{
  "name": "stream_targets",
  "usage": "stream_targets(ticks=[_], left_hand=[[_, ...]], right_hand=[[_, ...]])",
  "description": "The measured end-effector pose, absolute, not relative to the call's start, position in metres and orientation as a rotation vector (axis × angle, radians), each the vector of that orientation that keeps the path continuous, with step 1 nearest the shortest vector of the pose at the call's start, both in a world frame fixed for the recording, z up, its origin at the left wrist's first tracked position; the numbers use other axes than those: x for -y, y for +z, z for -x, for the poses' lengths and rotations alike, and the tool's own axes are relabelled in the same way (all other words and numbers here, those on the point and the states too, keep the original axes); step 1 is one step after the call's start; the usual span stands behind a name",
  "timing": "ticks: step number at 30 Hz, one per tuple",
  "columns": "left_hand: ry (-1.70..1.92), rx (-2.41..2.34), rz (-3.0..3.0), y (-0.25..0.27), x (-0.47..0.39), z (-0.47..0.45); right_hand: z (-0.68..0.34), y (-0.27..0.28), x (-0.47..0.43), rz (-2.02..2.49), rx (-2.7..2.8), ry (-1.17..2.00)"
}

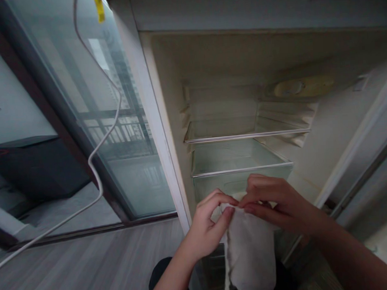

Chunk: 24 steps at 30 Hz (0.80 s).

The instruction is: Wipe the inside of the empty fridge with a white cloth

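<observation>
1. Room: grey wood-look floor (128,261) below and left of the hands; a glass sliding door (137,182) farther left, railings visible through it. Light is dim.
2. Straight ahead of the hands, an open refrigerator (167,98) with yellowed inner walls. Upper glass shelf (245,137) and lower glass shelf (243,170) lie beyond and above the hands; an oval yellowish cover (316,86) sits higher, toward the right.
3. Well left of the hands, a pale cable (99,176) runs in loose bends down toward the floor. Yellow tag (99,9) near its upper end.
4. Left hand (210,224): thumb and index finger pinched on the top edge of a whitish cloth (253,254), near its left corner.
5. Right hand (277,199): thumb and fingers closed on the same edge, just beside the left. Fingertips of the two hands nearly meet; whether they touch, cannot tell.
6. Key relation: the cloth hangs directly below both pinches, long axis running down toward the wearer's lap. Neither hand is clearly nearer; both are at its top edge. Most of its width falls beneath the right hand.
7. Left margin of the cloth looks ragged, a narrow strip trailing down. Its lower end runs close to the bottom of the view.
</observation>
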<state>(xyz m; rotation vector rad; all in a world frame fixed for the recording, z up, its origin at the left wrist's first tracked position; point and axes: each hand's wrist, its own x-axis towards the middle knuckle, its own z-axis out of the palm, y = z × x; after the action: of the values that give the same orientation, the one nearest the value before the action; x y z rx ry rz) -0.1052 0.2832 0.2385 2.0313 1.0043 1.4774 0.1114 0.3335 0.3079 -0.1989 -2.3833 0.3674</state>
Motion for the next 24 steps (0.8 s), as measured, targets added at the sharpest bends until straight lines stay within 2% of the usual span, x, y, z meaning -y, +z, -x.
stream_targets(ticks=[4,9,15,19,24], left_hand=[[1.63,-1.037,-1.978,0.242,-0.287,0.113],[1.611,-1.047,-2.09,0.243,-0.289,0.116],[1.679,-1.115,-2.079,0.237,-0.288,0.117],[1.67,-1.133,-2.109,0.24,-0.286,0.119],[1.689,-1.202,-2.107,0.246,-0.285,0.119]], right_hand=[[-0.116,0.307,-0.342,0.288,2.386,0.423],[-0.105,0.293,-0.339,0.295,2.538,0.623],[-0.09,0.262,-0.336,0.511,2.543,0.727],[-0.084,0.247,-0.344,0.534,2.515,0.688],[-0.094,0.256,-0.35,0.521,2.484,0.683]])
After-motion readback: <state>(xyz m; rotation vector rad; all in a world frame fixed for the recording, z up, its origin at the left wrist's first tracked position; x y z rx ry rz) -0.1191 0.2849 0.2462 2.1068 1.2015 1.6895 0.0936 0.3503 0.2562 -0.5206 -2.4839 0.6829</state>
